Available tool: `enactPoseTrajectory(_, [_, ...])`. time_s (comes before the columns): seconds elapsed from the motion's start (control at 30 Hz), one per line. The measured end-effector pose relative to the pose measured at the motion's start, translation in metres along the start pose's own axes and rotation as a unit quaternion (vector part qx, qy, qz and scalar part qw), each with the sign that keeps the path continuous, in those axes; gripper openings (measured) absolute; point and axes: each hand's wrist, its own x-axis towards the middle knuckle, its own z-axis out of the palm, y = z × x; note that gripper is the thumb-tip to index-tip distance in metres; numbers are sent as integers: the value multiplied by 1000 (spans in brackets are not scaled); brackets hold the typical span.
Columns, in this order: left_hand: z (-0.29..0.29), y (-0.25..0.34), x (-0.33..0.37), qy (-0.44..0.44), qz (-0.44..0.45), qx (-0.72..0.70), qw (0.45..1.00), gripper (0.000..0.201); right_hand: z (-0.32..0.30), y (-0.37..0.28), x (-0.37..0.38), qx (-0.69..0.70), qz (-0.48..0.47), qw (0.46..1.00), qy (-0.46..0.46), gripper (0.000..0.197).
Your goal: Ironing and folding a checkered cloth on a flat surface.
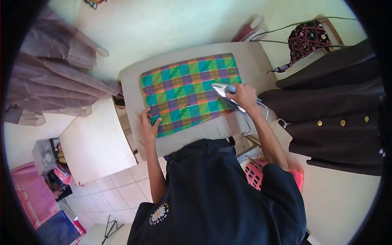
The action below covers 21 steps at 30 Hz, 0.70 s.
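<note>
A folded plaid cloth [188,87] in green, teal, purple and orange lies flat on a padded beige ironing surface [134,77]. My right hand [244,98] is closed round the handle of a clothes iron [228,96]. The iron rests over the right part of the cloth, its tip pointing to the far left. At the near left corner of the cloth, my left hand [151,124] lies with thumb and fingers apart, touching its edge. From the back of the iron a pale cord [263,109] curls down on the right.
A white tabletop [94,143] adjoins on the left, under hanging grey curtains [53,77]. A dark jacket with gold buttons [335,110] hangs at the right. Below my right arm stands a pink perforated basket [254,173]. A pale wall [171,24] rises behind the ironing surface.
</note>
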Motion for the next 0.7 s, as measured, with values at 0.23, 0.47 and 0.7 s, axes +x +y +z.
enactPoseTrajectory(0.23, [15, 44, -28, 82, 165, 232, 955, 74, -6, 82, 38, 103, 225, 966, 79, 48])
enactPoseTrajectory(0.47, [46, 53, -38, -186, 287, 217, 915, 66, -6, 98, 56, 45, 196, 972, 125, 51])
enactPoseTrajectory(0.7, [54, 48, -34, -200, 310, 256, 893, 63, 9, 45, -11, 148, 84, 961, 218, 26])
